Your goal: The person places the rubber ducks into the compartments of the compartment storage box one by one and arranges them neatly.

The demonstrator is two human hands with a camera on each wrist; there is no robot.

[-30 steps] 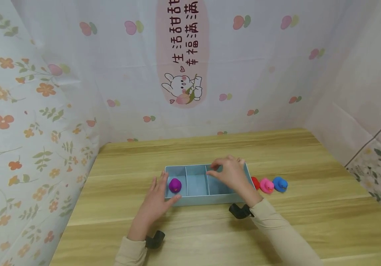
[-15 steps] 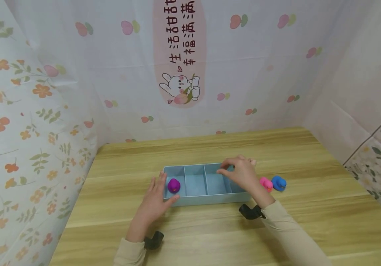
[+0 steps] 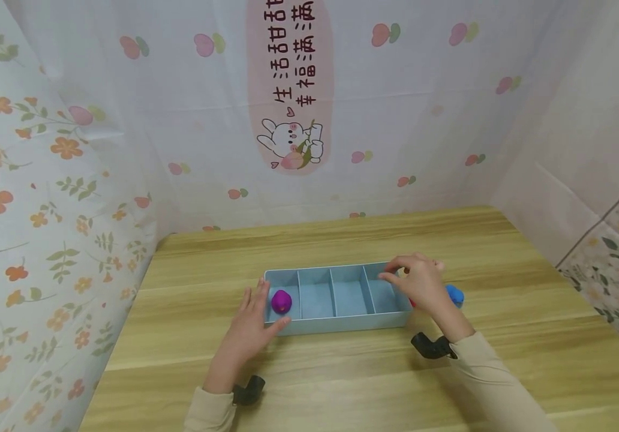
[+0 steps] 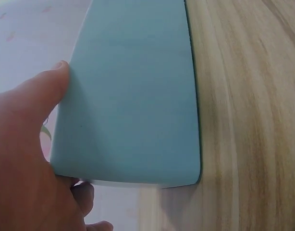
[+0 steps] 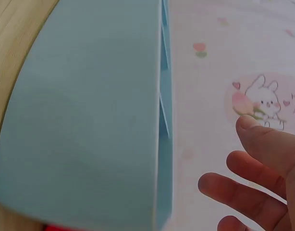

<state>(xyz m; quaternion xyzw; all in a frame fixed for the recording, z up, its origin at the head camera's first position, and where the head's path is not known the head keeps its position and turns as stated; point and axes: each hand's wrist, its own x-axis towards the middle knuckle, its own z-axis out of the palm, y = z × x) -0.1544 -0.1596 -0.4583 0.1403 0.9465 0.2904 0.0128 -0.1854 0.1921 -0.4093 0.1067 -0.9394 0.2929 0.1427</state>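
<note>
A long light-blue box [image 3: 336,323] with several compartments lies on the wooden table. In its leftmost compartment sits a purple toy duck [image 3: 281,302]. My left hand [image 3: 247,327] rests against the box's left end, fingers extended along that side and the thumb at the front rim; the left wrist view shows the thumb [image 4: 54,86] touching the rim. Over the box's right end hovers my right hand [image 3: 423,285], thumb and index finger curved apart with nothing between them. A blue toy duck [image 3: 454,295] shows just beyond it. Only a sliver of a red thing [image 3: 412,303] is visible beside the box.
Bare wooden table [image 3: 320,378] surrounds the box. A printed cloth [image 3: 207,132] hangs behind the table, with more patterned cloth at both sides. Each wrist carries a black mount [image 3: 432,347].
My right hand has moved right, from above the third compartment to the box's right end, and now covers the pink duck. The left hand stays at the left end.
</note>
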